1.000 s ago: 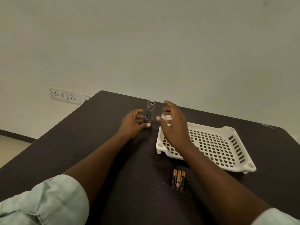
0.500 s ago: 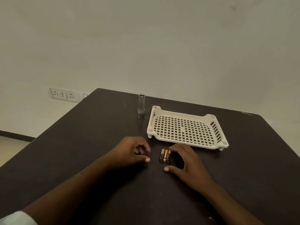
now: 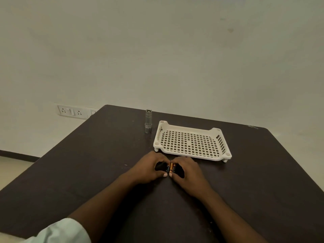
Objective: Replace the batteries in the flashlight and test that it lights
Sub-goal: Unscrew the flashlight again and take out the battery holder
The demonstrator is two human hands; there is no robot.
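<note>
A small silver flashlight (image 3: pixel 148 121) stands upright near the far edge of the dark table (image 3: pixel 87 163), left of the tray. Three black-and-copper batteries (image 3: pixel 171 168) lie side by side on the table in front of me. My left hand (image 3: pixel 149 170) cups them from the left and my right hand (image 3: pixel 185 172) from the right. The thumbs meet just below the batteries and the forefingers curl over their far ends. The batteries still rest on the table.
A white perforated plastic tray (image 3: pixel 226 149) sits right of the flashlight, just beyond my hands. A wall socket strip (image 3: pixel 71 111) is on the wall at the left. The table's left edge drops to the floor.
Both hands drew back from the flashlight, left standing, and came down to the batteries. They have now closed in around the batteries from both sides.
</note>
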